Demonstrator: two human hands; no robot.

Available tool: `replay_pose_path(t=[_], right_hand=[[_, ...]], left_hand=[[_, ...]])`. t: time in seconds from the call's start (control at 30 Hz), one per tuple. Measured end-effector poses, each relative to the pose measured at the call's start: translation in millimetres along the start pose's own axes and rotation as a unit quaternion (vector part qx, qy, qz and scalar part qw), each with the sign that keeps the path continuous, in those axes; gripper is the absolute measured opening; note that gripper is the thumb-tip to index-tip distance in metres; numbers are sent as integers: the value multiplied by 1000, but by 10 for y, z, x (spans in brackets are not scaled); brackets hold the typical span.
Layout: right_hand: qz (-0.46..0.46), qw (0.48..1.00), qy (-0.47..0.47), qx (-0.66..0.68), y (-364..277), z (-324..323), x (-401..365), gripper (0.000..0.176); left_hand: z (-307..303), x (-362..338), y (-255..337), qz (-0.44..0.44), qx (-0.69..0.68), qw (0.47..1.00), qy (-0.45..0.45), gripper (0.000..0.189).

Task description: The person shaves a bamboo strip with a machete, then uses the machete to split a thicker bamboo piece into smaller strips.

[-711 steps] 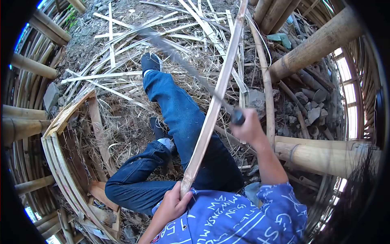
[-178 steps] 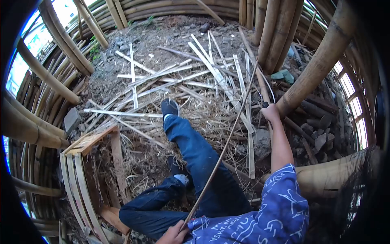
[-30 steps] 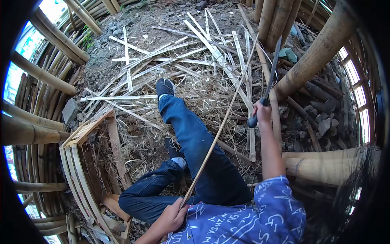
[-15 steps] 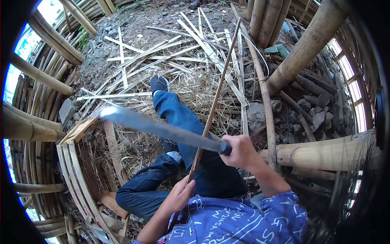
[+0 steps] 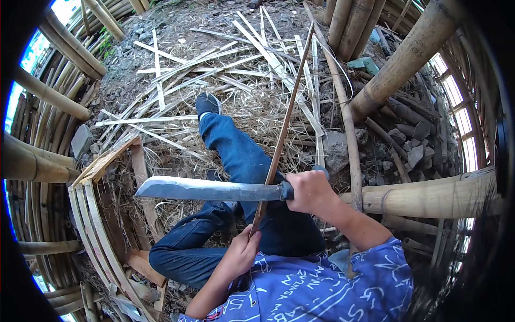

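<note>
My right hand (image 5: 311, 192) grips the dark handle of a machete (image 5: 214, 190), its broad blade pointing left across my legs. Near its handle end, the blade overlaps a long brown bamboo strip (image 5: 287, 121) in this view. The lower part of that strip is held in my left hand (image 5: 241, 252), with the fingers closed round it. From there the strip slants up and away over my thigh, its far end reaching over the ground ahead. My jeans (image 5: 236, 145) and outstretched leg lie beneath both things.
Pale split bamboo strips (image 5: 204, 70) lie crisscrossed on the ground ahead among shavings. A slatted wooden crate (image 5: 88, 214) stands at my left. Thick bamboo poles (image 5: 413, 59) rise at the right, beside broken rocks (image 5: 418, 153). Another bamboo pole (image 5: 445, 196) lies near my right elbow.
The machete blade has swung lower at its tip and now lies nearly level, pointing left. My right hand has shifted slightly left and up. My left hand still holds the strip.
</note>
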State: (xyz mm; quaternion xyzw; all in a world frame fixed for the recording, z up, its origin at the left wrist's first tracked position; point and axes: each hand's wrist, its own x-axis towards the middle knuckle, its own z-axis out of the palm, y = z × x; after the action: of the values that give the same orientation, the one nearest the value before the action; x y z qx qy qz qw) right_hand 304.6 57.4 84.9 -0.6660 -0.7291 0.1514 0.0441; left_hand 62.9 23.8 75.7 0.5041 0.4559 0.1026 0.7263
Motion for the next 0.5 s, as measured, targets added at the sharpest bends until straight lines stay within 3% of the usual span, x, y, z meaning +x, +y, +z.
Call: replay_pose_path(t=[0.07, 0.1, 0.2, 0.5], right_hand=[[10, 997, 68, 21, 37, 9, 31, 16], [58, 997, 58, 6, 93, 5, 77, 18], [88, 993, 74, 18, 295, -65, 205, 19], [119, 990, 75, -28, 518, -122, 518, 19]], left_hand=[[5, -4, -47, 22, 42, 999, 16, 25], [10, -16, -38, 20, 39, 999, 16, 25], [31, -55, 33, 37, 71, 996, 29, 26], [59, -126, 48, 19, 115, 992, 48, 19]])
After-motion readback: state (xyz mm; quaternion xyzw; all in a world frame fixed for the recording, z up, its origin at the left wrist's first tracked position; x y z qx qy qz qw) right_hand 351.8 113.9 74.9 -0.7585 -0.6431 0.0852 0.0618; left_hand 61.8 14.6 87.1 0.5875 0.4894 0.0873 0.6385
